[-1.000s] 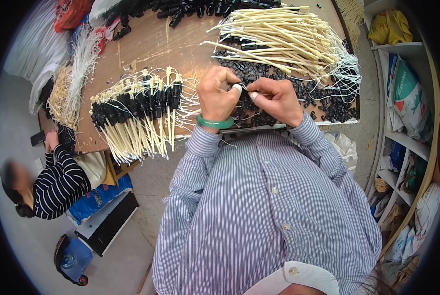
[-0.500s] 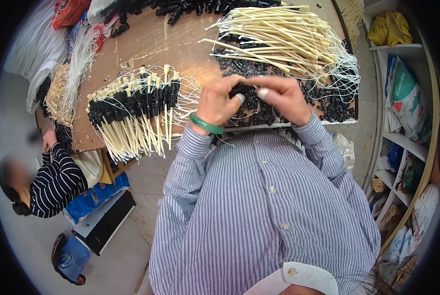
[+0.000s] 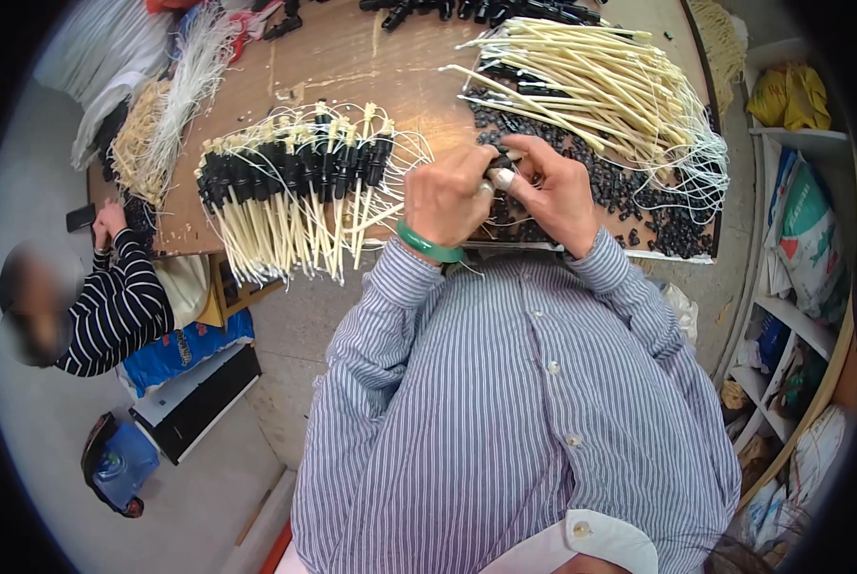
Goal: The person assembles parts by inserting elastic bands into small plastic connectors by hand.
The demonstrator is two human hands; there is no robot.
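Observation:
My left hand (image 3: 450, 194), with a green bangle at the wrist, and my right hand (image 3: 553, 191) meet over the near edge of a brown worktable (image 3: 352, 57). Between their fingertips both pinch a small black part (image 3: 501, 172) with a cream tube end. Under my right hand lies a heap of small black parts (image 3: 629, 206). To the left of my left hand sits a row of finished cream tubes with black caps (image 3: 294, 187). Loose cream tubes (image 3: 591, 81) are piled beyond my right hand.
Another person in a striped top (image 3: 112, 306) works at the table's left end beside pale bundled strands (image 3: 160, 124). Shelves with bags (image 3: 801, 220) stand at the right. A blue bag (image 3: 117, 459) and a dark flat box (image 3: 199, 402) lie on the floor at left.
Both hands stay together at the table edge, working the small part; the view has shifted slightly, and the fingers have regripped.

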